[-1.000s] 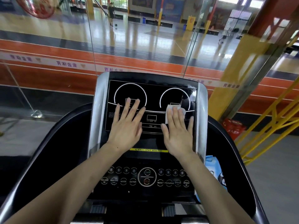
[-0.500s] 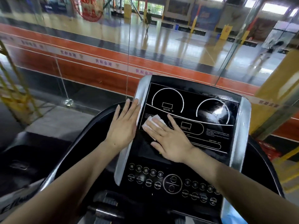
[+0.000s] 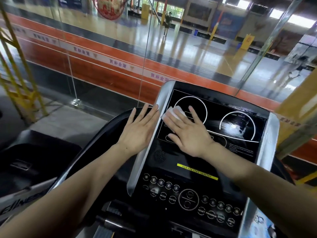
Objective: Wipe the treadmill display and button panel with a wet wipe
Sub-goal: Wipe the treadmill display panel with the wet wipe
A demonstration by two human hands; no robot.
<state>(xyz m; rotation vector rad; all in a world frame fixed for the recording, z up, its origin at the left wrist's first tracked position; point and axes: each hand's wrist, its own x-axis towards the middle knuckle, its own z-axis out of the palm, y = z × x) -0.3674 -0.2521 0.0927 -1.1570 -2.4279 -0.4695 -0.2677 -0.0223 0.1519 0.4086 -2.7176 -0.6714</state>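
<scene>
Wiping treadmill display (image 3: 216, 117): my right hand (image 3: 190, 133) presses wet wipe (image 3: 176, 112) flat at 10 o'clock, left hand (image 3: 137, 129) splayed alongside; button panel (image 3: 188, 198), 6 o'clock, likely next.

Open glossy black display (image 3: 240, 127) lies right of my right hand (image 3: 190, 133); the black round-button panel (image 3: 188, 198) below is bare. The silver side rail (image 3: 151, 134) and my left hand (image 3: 137, 131) wall off the left.

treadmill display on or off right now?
Looks off: display is dark, showing only printed white outlines and glare; right hand presses wet wipe on it.
</scene>
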